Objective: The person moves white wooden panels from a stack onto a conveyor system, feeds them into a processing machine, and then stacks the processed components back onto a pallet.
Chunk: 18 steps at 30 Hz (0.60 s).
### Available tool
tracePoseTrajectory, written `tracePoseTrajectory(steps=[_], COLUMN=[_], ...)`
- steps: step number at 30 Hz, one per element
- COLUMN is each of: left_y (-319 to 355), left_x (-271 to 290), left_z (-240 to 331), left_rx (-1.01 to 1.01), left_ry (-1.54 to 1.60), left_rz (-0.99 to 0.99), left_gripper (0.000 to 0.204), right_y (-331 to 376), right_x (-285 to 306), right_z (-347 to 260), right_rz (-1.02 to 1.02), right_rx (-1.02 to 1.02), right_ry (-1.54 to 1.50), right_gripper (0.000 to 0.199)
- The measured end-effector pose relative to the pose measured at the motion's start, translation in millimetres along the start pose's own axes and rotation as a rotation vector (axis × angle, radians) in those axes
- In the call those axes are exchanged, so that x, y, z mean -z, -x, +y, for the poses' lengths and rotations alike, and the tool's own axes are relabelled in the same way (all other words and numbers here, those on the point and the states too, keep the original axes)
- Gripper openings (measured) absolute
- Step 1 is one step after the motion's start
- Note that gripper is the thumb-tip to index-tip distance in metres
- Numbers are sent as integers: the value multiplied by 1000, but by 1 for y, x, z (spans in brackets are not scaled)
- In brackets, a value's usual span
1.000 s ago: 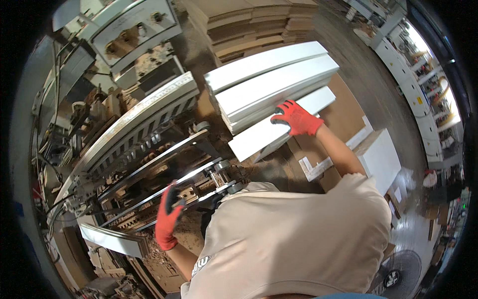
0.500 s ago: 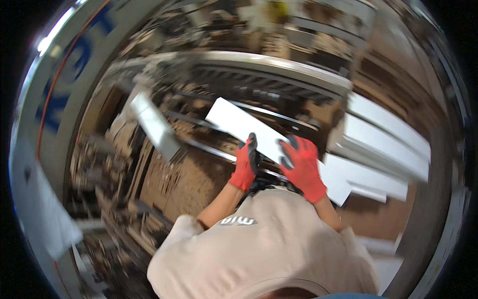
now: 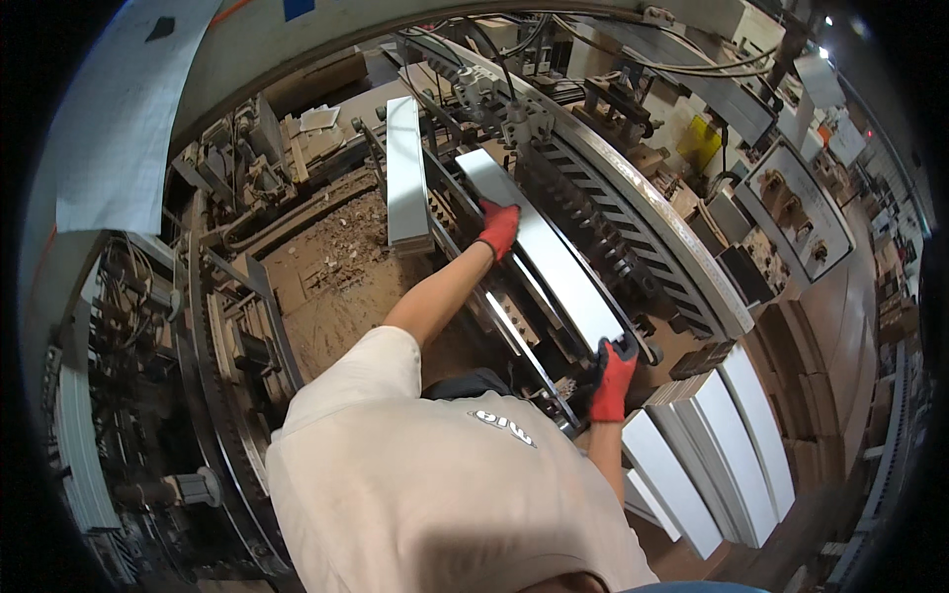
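Observation:
A long, narrow white board [image 3: 542, 245] lies slantwise over the metal rails of a machine, its near end toward my right side. Along its left edge, past the middle, my left hand [image 3: 500, 227] in a red glove with dark fingertips grips it. My right hand [image 3: 614, 380], gloved the same way, holds the near end with its fingers curled over the edge. To the left, a short stack of white boards [image 3: 405, 178] rests on the rails. Where the fingers go under the board is hidden.
More white boards [image 3: 727, 435] stand stacked at my right. A striped machine beam [image 3: 633, 227] runs along the board's far side, with cables [image 3: 682, 67] above. Wood scraps and dust [image 3: 336, 262] cover the surface at left. A pale sheet [image 3: 124, 119] hangs at upper left.
My view has swung round to the right. The white board, held close to me and lifted before, now lies along the rails. My hands have spread further apart on it.

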<state>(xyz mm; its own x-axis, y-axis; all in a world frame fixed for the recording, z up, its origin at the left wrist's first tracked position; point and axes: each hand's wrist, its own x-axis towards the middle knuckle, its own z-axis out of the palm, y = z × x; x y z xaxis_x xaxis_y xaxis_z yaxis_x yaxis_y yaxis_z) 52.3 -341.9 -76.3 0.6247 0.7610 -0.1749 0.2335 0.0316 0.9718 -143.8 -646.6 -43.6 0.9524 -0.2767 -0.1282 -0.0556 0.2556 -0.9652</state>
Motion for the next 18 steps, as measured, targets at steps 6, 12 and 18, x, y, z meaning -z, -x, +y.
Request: tracePoseTrajectory(steps=[6,12,18], left_y=[-12,36,5], left_x=[-43,-63,-52], left_z=[-12,9,4], left_rx=[-220,-254,-239], left_ry=[-110,-466,-505], left_rz=[-222,-389,-223], left_gripper=[85,95,95], right_y=[-105,-134,-132], right_x=[-37,-17,-40], right_z=[58,62,60], right_rz=[62,294,34], right_rx=[88,215,170], right_ry=[18,120,127], right_gripper=[30,27,40])
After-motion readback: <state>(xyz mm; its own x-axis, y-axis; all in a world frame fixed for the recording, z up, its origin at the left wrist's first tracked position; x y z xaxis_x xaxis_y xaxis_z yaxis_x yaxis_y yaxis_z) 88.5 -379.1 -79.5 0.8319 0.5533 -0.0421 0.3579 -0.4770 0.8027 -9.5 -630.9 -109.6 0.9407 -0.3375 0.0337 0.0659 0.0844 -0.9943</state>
